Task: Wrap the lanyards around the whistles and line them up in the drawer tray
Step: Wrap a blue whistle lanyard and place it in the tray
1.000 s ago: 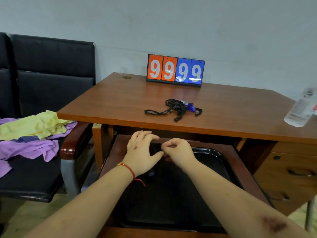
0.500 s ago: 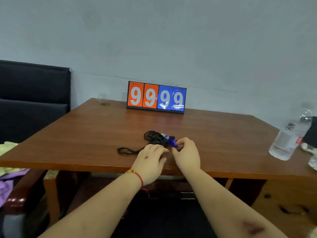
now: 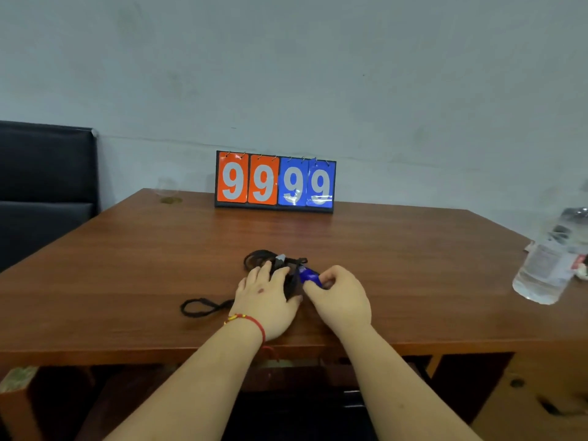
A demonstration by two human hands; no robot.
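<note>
A tangle of black lanyards point(image 3: 259, 259) lies on the wooden desk point(image 3: 127, 275), with a loose loop point(image 3: 203, 307) trailing off to the left. A blue whistle point(image 3: 309, 275) sticks out of the tangle on the right. My right hand point(image 3: 340, 297) pinches the blue whistle between thumb and fingers. My left hand point(image 3: 265, 297) rests on the black cords, its fingers pressed over them and a grey piece point(image 3: 280, 259) showing at the fingertips. The drawer tray is a dark shape point(image 3: 286, 418) under the desk edge, mostly hidden by my arms.
A flip scoreboard point(image 3: 275, 181) reading 9999 stands at the back of the desk. A clear water bottle point(image 3: 547, 265) stands at the right edge. A black chair back point(image 3: 44, 173) is at the left. Desk drawers point(image 3: 534, 402) sit at lower right.
Both hands rose from the black tray in the open drawer to the desk top and closed on the lanyard tangle. My view lifted from the drawer to the desk.
</note>
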